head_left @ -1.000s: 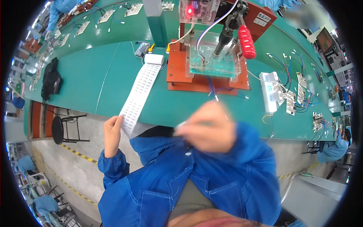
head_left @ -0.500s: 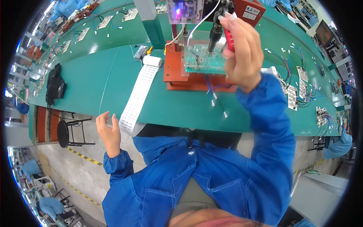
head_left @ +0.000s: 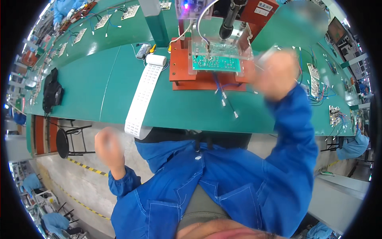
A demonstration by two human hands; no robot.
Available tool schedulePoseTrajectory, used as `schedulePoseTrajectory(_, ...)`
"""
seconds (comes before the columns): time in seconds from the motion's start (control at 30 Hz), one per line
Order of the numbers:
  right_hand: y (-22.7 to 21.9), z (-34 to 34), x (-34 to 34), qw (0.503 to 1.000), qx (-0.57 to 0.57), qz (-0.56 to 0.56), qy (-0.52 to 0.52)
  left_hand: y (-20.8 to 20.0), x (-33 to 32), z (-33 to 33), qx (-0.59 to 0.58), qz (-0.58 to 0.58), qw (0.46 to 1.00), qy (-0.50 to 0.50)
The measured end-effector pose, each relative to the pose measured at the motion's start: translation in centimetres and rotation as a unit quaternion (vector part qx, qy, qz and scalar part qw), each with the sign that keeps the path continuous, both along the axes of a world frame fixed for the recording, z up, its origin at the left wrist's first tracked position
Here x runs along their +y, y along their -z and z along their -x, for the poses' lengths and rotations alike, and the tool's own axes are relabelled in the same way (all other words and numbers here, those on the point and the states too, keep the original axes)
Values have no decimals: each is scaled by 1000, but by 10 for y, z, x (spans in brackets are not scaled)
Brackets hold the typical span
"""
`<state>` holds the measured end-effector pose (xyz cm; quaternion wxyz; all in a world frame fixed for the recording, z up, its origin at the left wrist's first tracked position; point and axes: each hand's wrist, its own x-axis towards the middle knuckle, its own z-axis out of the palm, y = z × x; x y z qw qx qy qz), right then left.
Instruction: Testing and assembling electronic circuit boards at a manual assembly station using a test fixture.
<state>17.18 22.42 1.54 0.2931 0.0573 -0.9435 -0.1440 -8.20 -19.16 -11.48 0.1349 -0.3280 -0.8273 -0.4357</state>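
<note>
Has left hand (head_left: 108,148) off bench's (head_left: 87,95) front edge near strip (head_left: 144,95), right hand (head_left: 277,75) near fixture (head_left: 181,59); cannot tell finger states for blur.

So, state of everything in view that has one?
Label strip: partly unrolled, end past table edge
Board: seated in fixture
Plunger: looks raised
Indicator: lit, purple-blue
Wires: ends loose
Stool: upright, unoccupied
Left hand: blurred, off strip
Right hand: blurred, grip unclear
</note>
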Motion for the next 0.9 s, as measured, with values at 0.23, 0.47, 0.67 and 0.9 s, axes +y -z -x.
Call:
schedulePoseTrajectory(0.23,87,14,-7,990,132,6,-40,-15,52,-11,-1,-20,997,79)
schedulePoseTrajectory(0.47,36,-11,-54,959,130,239,-79,-47,109,-56,158,-20,943,291)
schedulePoseTrajectory(0.67,52,-10,-52,634,-202,742,80,-27,141,-92,175,92,888,415)
schedulePoseTrajectory(0.9,132,-38,-50,748,-86,643,140,24,176,-89,43,149,852,501)
